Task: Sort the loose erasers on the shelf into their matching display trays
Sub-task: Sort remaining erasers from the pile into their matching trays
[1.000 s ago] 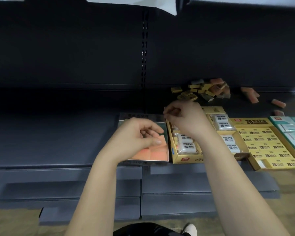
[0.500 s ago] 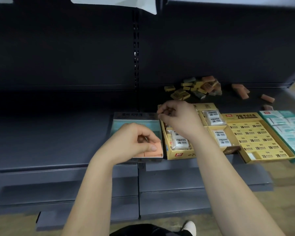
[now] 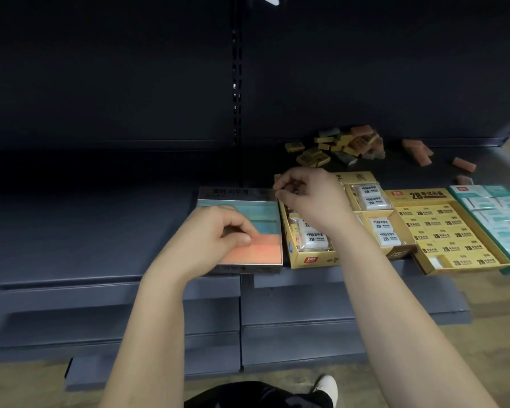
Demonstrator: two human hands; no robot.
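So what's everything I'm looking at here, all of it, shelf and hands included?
shelf: one, dark grey, across the whole view
silver tray: one, orange and teal rows inside, front centre
yellow tray: one, white wrapped erasers inside, right of the silver tray
second yellow tray: one, full of yellow-sleeved erasers, further right
green tray: one, pale green packs, cut by the right edge
loose pile: many, yellow, grey and orange, back of the shelf
stray erasers: a few, orange, right of the pile
shoe: one, white, on the floor below
left hand: over the silver tray, pinching an orange eraser
right hand: above the yellow tray, fingers curled, contents unclear
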